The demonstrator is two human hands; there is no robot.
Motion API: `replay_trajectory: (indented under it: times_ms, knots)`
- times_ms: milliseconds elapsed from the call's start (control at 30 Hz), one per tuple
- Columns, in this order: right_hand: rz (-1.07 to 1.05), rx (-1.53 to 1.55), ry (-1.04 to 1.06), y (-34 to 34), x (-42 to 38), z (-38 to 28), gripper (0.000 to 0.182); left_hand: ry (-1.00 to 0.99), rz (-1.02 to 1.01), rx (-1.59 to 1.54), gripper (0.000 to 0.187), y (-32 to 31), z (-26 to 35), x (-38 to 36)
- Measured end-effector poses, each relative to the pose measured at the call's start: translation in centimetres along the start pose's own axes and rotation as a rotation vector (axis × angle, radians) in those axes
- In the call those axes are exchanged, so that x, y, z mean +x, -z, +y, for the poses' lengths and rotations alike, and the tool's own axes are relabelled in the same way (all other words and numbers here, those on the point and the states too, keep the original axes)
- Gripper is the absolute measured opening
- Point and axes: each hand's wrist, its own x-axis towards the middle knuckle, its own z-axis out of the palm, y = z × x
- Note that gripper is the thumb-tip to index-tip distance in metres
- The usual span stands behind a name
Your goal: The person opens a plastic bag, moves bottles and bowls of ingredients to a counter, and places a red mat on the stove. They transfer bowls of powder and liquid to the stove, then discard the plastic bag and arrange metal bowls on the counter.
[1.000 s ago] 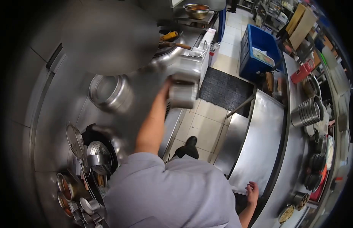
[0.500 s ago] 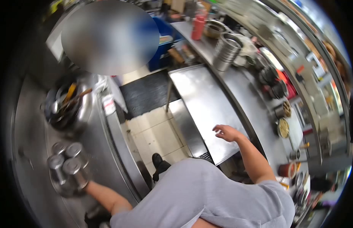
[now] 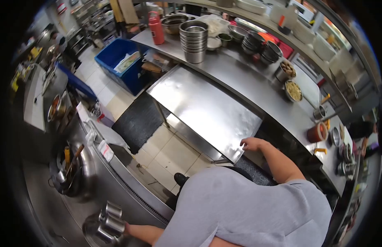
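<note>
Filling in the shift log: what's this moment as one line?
left hand: holds metal cups | right hand: on steel table edge | bowl stack: on counter

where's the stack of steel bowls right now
In the head view, the stack of steel bowls stands upper centre on the steel counter, right of the red bottle.

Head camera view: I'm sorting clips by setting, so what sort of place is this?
Most likely a commercial restaurant kitchen: a long stainless steel counter carrying a stack of metal bowls, a wok station with utensils, and a blue crate on the tiled floor.
</note>
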Motion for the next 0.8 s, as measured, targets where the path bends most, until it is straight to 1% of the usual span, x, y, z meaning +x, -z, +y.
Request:
replay_trajectory:
  times_ms: [33,67,133,167,200,267,300,367,400,467,533,567,633,700,733,800]
  knots:
    - [0.055,-0.019,0.014,-0.1,-0.9,1.1,0.038,0.007,-0.006,-0.003,0.049,-0.1,-0.6,0.4]
    - [0.057,-0.026,0.003,0.4,-2.0,1.9,0.038,0.004,-0.003,-0.016,0.049,0.1,-1.2,0.4]
    - [0.114,0.071,-0.003,1.7,-3.2,2.4,0.037,-0.024,0.029,-0.044,0.048,1.5,-1.4,-0.2]
    - [0.143,0.106,-0.034,2.7,-4.2,1.5,0.037,-0.040,0.047,-0.049,0.048,1.8,-0.8,-0.9]
    - [0.144,0.102,-0.023,3.0,-4.5,1.6,0.037,-0.054,0.062,-0.048,0.048,2.5,-0.4,-1.3]
    - [0.266,0.128,-0.055,3.4,-4.8,2.3,0.036,-0.084,0.083,-0.039,0.048,3.0,1.0,-1.8]
    - [0.273,0.129,-0.041,3.3,-4.7,2.6,0.036,-0.102,0.093,-0.033,0.048,3.2,1.8,-2.0]
    - [0.353,0.241,0.008,2.1,-4.8,3.4,0.035,-0.140,0.113,-0.020,0.047,3.3,3.5,-2.6]
    - [0.341,0.308,0.005,0.8,-4.3,4.5,0.034,-0.155,0.124,-0.011,0.047,3.5,4.2,-2.9]
    - [0.278,0.338,-0.009,-2.0,-3.8,6.7,0.033,-0.183,0.145,0.008,0.047,3.4,5.6,-3.8]
    - [0.224,0.192,0.029,-5.2,-3.8,9.6,0.033,-0.214,0.155,0.035,0.047,3.1,7.7,-4.3]
    - [0.196,0.136,0.012,-6.8,-4.1,11.3,0.033,-0.230,0.159,0.050,0.047,3.1,8.8,-4.5]
    - [0.170,0.065,0.003,-7.2,-4.4,12.4,0.034,-0.264,0.180,0.052,0.047,3.8,10.1,-5.4]
    - [0.160,0.373,-0.202,-5.4,-7.8,10.8,0.032,-0.283,0.206,0.028,0.046,4.8,9.4,-6.2]
    - [0.159,0.368,-0.206,-5.1,-8.1,11.4,0.032,-0.287,0.218,0.019,0.046,5.4,8.9,-6.5]
    - [0.284,0.512,-0.224,-4.5,-8.4,12.4,0.027,-0.290,0.238,0.013,0.046,5.7,8.4,-7.6]
